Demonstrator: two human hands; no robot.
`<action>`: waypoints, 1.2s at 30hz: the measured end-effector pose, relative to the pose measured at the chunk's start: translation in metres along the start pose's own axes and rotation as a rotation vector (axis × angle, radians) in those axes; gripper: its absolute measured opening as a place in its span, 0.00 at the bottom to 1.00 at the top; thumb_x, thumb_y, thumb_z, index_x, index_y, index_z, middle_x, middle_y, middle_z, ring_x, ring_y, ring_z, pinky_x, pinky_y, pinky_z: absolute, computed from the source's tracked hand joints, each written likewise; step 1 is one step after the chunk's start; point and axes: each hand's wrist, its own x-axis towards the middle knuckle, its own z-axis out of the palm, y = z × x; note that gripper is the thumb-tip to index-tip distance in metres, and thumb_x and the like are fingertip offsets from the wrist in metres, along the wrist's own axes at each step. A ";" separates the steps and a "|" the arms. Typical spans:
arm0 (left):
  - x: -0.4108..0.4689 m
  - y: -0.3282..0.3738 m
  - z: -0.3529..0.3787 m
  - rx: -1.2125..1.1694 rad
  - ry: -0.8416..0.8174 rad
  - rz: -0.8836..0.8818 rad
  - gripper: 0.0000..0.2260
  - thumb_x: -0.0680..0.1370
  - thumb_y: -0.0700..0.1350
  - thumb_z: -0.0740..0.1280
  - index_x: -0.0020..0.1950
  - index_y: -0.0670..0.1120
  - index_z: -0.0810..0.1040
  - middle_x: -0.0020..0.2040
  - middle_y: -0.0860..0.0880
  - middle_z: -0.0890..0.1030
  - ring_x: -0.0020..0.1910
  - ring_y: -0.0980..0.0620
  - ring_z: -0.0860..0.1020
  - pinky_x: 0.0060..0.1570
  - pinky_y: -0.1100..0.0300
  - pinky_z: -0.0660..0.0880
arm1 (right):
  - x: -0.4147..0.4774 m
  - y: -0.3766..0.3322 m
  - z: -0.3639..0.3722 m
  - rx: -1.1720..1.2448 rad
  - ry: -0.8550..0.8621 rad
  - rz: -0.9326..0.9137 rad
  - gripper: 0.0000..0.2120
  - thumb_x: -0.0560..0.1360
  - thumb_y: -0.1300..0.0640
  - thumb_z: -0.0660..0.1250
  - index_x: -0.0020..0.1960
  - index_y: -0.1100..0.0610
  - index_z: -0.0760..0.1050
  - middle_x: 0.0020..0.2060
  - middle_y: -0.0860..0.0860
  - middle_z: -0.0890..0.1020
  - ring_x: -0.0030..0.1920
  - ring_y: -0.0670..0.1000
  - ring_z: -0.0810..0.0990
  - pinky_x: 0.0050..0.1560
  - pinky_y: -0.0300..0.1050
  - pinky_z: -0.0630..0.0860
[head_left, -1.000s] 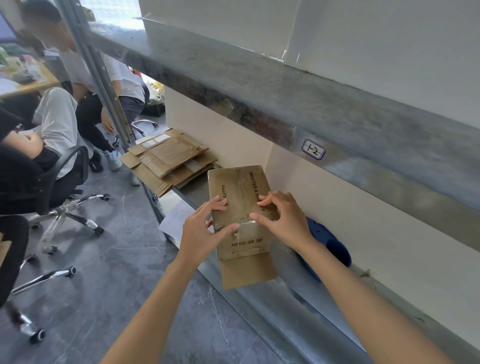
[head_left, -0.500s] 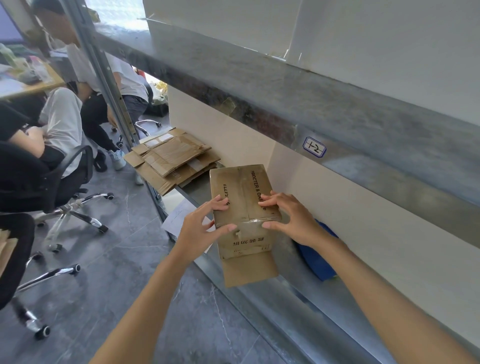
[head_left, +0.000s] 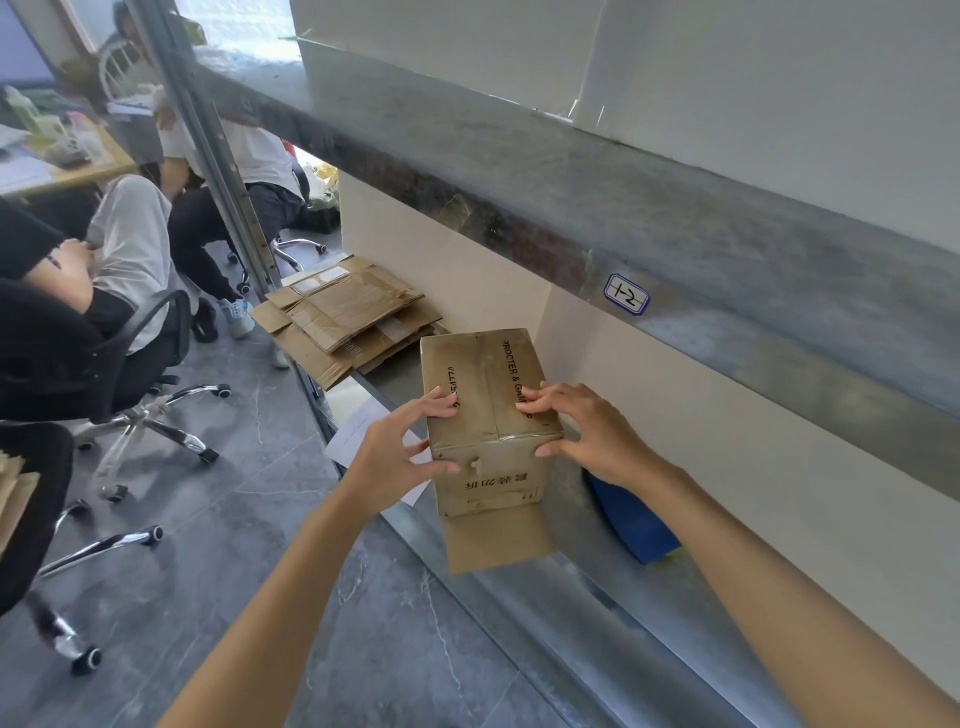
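A brown cardboard box (head_left: 483, 384) with black printing stands on a metal shelf (head_left: 571, 587), one loose flap hanging down over the shelf's front edge. My left hand (head_left: 400, 457) grips the box's near left corner, fingertips on the top and thumb on the front face. My right hand (head_left: 587, 431) grips the near right corner, fingers curled over the top edge and thumb on the front face.
A stack of flattened cardboard boxes (head_left: 348, 317) lies further along the shelf. A blue object (head_left: 634, 519) sits behind my right wrist. An upper shelf beam carries a label (head_left: 627, 295). A white paper (head_left: 363, 431) lies under my left hand. People sit on wheeled office chairs (head_left: 130, 374) at left.
My right hand has slid from the middle of the box's top to its near right corner. The left hand keeps its hold at the left corner.
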 end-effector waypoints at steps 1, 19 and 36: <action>-0.002 0.000 0.000 0.012 -0.007 0.009 0.26 0.68 0.39 0.79 0.63 0.50 0.77 0.69 0.60 0.74 0.73 0.65 0.63 0.58 0.65 0.73 | 0.000 0.000 0.000 0.003 0.004 -0.008 0.28 0.69 0.57 0.77 0.66 0.44 0.75 0.67 0.34 0.70 0.69 0.36 0.62 0.70 0.52 0.63; 0.018 0.018 0.022 0.524 0.108 0.129 0.23 0.73 0.43 0.76 0.67 0.54 0.77 0.69 0.61 0.72 0.71 0.56 0.68 0.68 0.51 0.62 | 0.018 0.010 -0.005 -0.148 0.254 0.109 0.29 0.72 0.51 0.75 0.71 0.52 0.72 0.64 0.53 0.73 0.63 0.52 0.72 0.59 0.43 0.72; 0.151 -0.027 -0.071 0.339 -0.324 0.273 0.37 0.63 0.61 0.79 0.69 0.63 0.69 0.71 0.63 0.65 0.69 0.67 0.63 0.71 0.55 0.63 | 0.022 -0.029 0.032 0.152 0.595 0.574 0.27 0.70 0.45 0.75 0.67 0.48 0.74 0.70 0.49 0.70 0.72 0.48 0.66 0.73 0.50 0.63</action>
